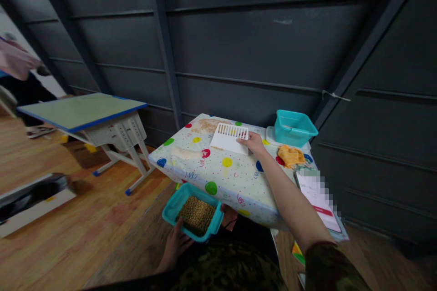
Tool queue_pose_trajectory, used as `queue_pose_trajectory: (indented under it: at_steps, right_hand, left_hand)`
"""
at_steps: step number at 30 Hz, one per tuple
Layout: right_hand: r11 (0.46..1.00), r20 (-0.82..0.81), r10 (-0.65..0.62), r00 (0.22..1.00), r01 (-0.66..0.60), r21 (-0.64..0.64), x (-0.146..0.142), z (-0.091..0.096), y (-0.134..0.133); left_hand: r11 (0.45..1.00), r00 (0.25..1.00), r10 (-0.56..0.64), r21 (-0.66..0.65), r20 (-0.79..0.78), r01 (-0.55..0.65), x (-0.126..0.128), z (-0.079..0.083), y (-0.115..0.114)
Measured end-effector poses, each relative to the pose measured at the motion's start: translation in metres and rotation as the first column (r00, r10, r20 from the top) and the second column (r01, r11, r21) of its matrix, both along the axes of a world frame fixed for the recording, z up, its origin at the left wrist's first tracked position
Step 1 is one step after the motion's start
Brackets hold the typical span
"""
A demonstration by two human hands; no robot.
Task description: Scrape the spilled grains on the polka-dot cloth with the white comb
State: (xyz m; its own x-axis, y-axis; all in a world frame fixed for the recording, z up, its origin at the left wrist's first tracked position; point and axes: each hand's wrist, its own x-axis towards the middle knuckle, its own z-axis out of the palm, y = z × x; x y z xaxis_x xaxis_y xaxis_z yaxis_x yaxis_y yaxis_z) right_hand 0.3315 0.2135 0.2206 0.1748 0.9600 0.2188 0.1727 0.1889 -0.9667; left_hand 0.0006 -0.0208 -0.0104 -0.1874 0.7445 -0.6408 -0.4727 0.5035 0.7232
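In my left hand (178, 242) is a teal plastic container (170, 211) with round tan beans (198, 214) in it; it is below the table's front edge, my fingers on its near side. My right hand (254, 143) is closed on the right end of a white slotted scraper (228, 141), held at the tabletop with its slots at the far side. A few brown grains show along the scraper's lower left edge. Behind and left of it, brown grains (206, 125) lie spread on the tablecloth. Nearer the left edge is a pale, whitish heap (186, 153).
The table has a dotted cloth (235, 177). At its right are a second teal container (295, 134) over a white lid, an orange cloth (291, 156) and a flat screen or sheet (317, 200). A dark wall stands behind. Left are a desk (85, 109) and a person (20, 72).
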Motion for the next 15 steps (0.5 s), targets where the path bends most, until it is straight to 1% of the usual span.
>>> queue_pose_trajectory:
  at_steps: [4, 8, 10, 12, 15]
  right_hand:
    - [0.993, 0.056, -0.086, 0.995, 0.09, -0.075, 0.0, -0.001, -0.002]
    - [0.98, 0.054, -0.105, 0.993, 0.112, -0.163, 0.0, -0.002, -0.004]
    - [0.98, 0.038, -0.101, 0.994, 0.106, -0.168, 0.0, -0.002, -0.002]
    - [0.982, 0.033, -0.1, 0.994, 0.104, -0.155, -0.001, -0.001, 0.002]
    - [0.988, 0.039, -0.09, 0.995, 0.094, -0.122, -0.003, -0.001, 0.015]
  left_hand:
    - [0.998, 1.0, 0.021, 0.05, 0.008, -0.022, 0.002, 0.009, -0.006]
    - [0.997, 0.999, 0.031, 0.074, 0.012, -0.032, -0.003, 0.028, -0.014]
    - [0.997, 0.999, 0.031, 0.069, -0.008, -0.03, -0.008, 0.037, -0.018]
    - [0.997, 0.999, 0.031, 0.07, -0.024, -0.029, -0.014, 0.042, -0.02]
    - [0.994, 0.999, 0.046, 0.104, -0.023, -0.043, -0.026, 0.039, -0.019]
